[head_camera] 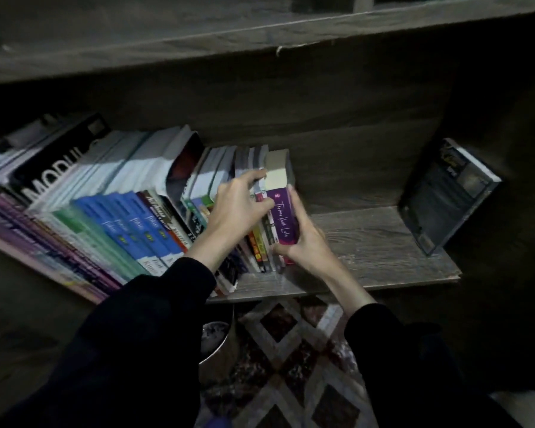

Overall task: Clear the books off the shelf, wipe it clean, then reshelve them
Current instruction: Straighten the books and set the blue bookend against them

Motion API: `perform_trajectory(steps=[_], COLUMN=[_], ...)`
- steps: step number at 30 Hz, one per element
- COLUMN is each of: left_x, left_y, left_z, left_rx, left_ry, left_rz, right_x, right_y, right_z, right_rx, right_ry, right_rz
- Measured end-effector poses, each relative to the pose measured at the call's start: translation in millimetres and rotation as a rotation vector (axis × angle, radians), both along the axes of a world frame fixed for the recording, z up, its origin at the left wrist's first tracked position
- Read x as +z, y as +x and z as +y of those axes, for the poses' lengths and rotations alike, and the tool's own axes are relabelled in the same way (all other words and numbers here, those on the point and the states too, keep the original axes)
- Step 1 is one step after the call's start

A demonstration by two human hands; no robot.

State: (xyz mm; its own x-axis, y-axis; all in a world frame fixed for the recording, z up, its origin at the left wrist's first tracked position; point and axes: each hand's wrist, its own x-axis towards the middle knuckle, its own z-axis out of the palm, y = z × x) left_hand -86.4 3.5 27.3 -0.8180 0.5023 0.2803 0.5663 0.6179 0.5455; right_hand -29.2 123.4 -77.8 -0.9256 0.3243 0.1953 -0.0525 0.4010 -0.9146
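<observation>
Sleeves [155, 319] led to the right grip [306, 242] clasping the purple book [284, 217], the left grip [235, 211] hooking slim books [261, 247] left of it. Pulling it out risked toppling them.

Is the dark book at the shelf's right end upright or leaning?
Leaning: the dark book tilts rightward against the side wall, apart from the other books.

books [112, 217] left on shelf [368, 242], lone book [448, 193] right
</observation>
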Motion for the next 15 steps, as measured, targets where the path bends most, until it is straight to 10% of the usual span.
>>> perform_trajectory(steps=[9, 15], left_x=[2, -8], left_y=[-5, -18], left_z=[-6, -22], left_rx=[0.037, -0.017], left_ry=[-0.744, -0.871], left_rz=[0.527, 0.527], right_x=[-26, -48], right_y=[9, 8], right_z=[0, -8], right_rx=[-0.003, -0.070], right_ry=[0.033, 0.177], right_rz=[-0.123, -0.183])
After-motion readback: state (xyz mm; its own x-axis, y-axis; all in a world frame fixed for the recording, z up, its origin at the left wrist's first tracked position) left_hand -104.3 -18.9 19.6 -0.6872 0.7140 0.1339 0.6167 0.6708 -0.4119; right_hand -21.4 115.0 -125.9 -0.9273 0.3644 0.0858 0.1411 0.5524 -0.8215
